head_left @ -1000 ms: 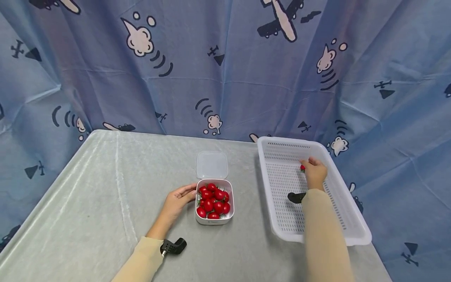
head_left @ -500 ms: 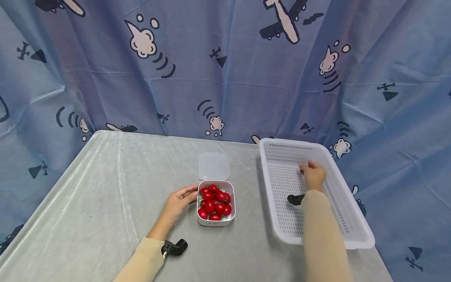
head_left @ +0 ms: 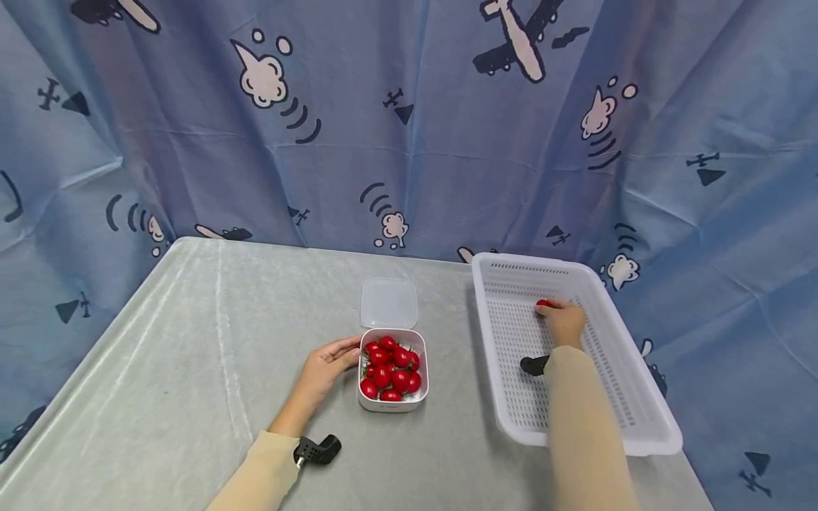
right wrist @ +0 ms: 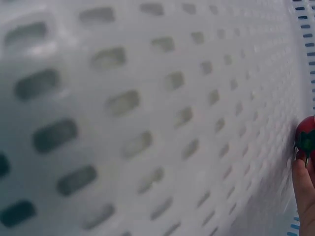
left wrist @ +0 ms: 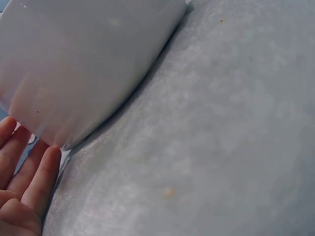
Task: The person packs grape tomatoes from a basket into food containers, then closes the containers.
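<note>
Inside the white perforated basket [head_left: 483, 341], my right hand [head_left: 566, 323] pinches a red cherry tomato [head_left: 543, 303] near the far end. The right wrist view shows that cherry tomato [right wrist: 304, 129], its green calyx turned to the camera, low over the basket floor or touching it. My left hand [head_left: 324, 370] rests its fingertips against the left side of a small white box [head_left: 391, 407]. Several cherry tomatoes [head_left: 400, 380] with green stems fill this box. In the left wrist view, extended fingers [left wrist: 43, 179] touch the box wall [left wrist: 93, 64].
A clear square lid [head_left: 388, 303] lies flat just behind the box. A pale cloth [head_left: 160, 369] covers the table. Behind its far edge hangs a blue curtain [head_left: 358, 106] with printed airplanes. The basket's raised rim surrounds my right hand.
My right hand has shifted slightly left in the basket, and the cherry tomato, mostly hidden half a second ago, shows at its fingertips. My left hand stays at the box.
</note>
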A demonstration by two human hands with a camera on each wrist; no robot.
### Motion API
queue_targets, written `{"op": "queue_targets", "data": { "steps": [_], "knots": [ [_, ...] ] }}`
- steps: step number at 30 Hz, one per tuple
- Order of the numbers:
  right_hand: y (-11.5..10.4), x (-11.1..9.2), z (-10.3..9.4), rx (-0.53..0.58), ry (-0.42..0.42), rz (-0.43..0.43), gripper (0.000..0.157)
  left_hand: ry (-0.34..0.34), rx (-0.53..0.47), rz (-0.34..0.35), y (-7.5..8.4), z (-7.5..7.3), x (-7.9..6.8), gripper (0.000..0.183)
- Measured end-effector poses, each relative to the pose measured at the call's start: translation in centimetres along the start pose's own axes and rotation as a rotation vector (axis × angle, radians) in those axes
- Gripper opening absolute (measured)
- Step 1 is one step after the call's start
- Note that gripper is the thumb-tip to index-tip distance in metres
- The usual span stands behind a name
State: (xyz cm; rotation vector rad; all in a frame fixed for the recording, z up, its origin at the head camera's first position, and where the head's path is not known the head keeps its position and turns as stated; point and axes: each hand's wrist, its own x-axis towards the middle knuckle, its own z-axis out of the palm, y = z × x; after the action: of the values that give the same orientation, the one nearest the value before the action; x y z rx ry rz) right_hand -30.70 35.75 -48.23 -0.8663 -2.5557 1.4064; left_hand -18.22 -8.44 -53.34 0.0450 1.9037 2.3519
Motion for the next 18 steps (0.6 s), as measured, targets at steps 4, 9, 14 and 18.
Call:
{"op": "queue_targets", "data": {
  "steps": [4, 9, 14, 18],
  "knots": [
    [-0.2, 0.0, 0.2, -0.02, 0.01, 0.014, 0.042, -0.007, -0.003, 0.001, -0.1, 0.0, 0.0, 0.041],
    [-1.7, -0.6, 0.1, 0.042, 0.026, 0.004, 0.043, -0.007, -0.014, -0.008, -0.2, 0.0, -0.1, 0.04],
    [-5.4, -1.9, 0.3, 0.187, 0.025, 0.016, 0.045, 0.008, -0.025, -0.015, 0.0, -0.1, 0.0, 0.04],
    [-8.3, -3.6, 0.0, 0.387, 0.022, 0.055, 0.045, 0.004, -0.018, -0.02, 0.1, -0.1, 0.1, 0.041]
  ]
}}
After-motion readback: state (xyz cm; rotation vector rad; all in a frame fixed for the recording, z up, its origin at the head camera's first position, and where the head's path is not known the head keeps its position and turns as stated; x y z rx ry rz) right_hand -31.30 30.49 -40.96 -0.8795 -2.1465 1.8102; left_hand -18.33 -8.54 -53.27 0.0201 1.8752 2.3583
